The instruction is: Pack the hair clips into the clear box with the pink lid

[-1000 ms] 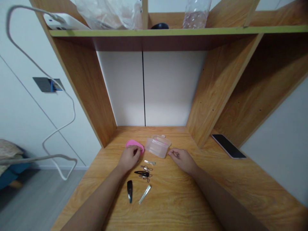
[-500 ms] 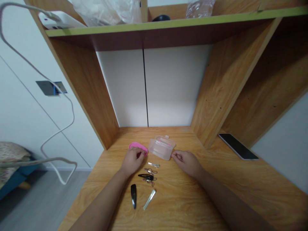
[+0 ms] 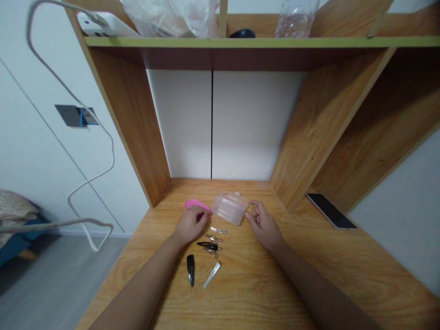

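A clear plastic box (image 3: 228, 211) with its lid raised stands on the desk between my hands. My left hand (image 3: 192, 223) is closed at the near edge of a pink oval item (image 3: 193, 203); what its fingers hold is too small to name. My right hand (image 3: 263, 224) has thumb and forefinger apart at the box's right side, with nothing held. Nearer to me lie a silver clip (image 3: 218, 230), a black clip (image 3: 208, 246) over several small brownish loops (image 3: 213, 238), another black clip (image 3: 190, 270) and a second silver clip (image 3: 211, 275).
A phone-like dark slab (image 3: 330, 211) lies on the desk at the right. Wooden side panels (image 3: 134, 114) flank the work area. The shelf above bears a white power strip (image 3: 105, 24), plastic bags (image 3: 172, 18) and a clear bottle (image 3: 297, 19). A white cable hangs at the left.
My right thumb and forefinger have spread apart beside the box. The view has tilted slightly, showing more of the upper shelf. My left hand stays by the pink item.
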`<state>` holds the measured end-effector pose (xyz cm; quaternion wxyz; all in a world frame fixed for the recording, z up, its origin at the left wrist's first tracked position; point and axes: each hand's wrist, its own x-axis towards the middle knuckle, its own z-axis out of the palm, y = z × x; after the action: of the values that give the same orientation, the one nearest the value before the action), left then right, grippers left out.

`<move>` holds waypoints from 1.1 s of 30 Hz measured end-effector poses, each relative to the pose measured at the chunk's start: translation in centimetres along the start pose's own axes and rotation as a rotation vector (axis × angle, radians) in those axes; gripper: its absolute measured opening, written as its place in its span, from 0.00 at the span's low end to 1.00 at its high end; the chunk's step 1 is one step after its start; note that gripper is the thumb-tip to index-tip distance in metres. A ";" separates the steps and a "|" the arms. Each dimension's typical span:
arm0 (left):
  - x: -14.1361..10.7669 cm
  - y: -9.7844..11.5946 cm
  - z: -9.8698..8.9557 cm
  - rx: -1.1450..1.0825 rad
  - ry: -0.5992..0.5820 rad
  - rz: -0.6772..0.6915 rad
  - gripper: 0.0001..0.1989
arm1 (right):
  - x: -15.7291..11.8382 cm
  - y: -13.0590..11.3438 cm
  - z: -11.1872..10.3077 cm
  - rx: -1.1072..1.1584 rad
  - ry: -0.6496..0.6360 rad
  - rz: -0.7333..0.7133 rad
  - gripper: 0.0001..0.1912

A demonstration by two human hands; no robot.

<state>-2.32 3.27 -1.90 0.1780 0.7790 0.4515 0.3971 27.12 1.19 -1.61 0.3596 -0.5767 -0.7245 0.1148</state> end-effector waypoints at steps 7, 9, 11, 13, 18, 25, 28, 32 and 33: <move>-0.1 -0.2 0.1 -0.003 -0.008 -0.017 0.10 | -0.3 -1.0 0.7 -0.118 -0.120 -0.129 0.25; -0.1 -0.1 0.1 -0.021 -0.005 -0.025 0.10 | -0.3 -0.9 0.8 -0.121 -0.105 -0.137 0.22; -0.1 0.1 0.0 -0.063 0.012 -0.036 0.09 | -0.3 -0.9 0.8 -0.127 -0.095 -0.161 0.19; -0.1 0.2 0.0 -0.119 0.043 -0.047 0.08 | -0.3 -1.1 0.6 -0.142 -0.084 -0.210 0.16; -0.1 0.3 0.0 -0.080 0.057 -0.043 0.11 | -0.2 -1.9 0.2 -0.158 -0.051 -0.301 0.13; -0.4 -0.1 -0.2 -0.017 0.033 0.033 0.27 | 0.1 -1.3 0.5 -0.136 -0.034 -0.397 0.16; -0.6 0.2 -0.3 -0.019 -0.005 0.124 0.33 | 0.1 -0.9 0.6 -0.139 -0.045 -0.412 0.18; -0.5 0.5 -0.3 0.005 -0.052 0.185 0.26 | 0.0 -1.1 0.5 -0.152 -0.040 -0.430 0.18; -0.4 0.5 -0.3 0.015 -0.048 0.175 0.22 | 0.0 -1.3 0.4 -0.160 -0.026 -0.440 0.19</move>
<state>-2.38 2.65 -1.56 0.1475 0.8259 0.3805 0.3890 25.90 0.91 -1.13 0.3196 -0.4299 -0.8442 -0.0170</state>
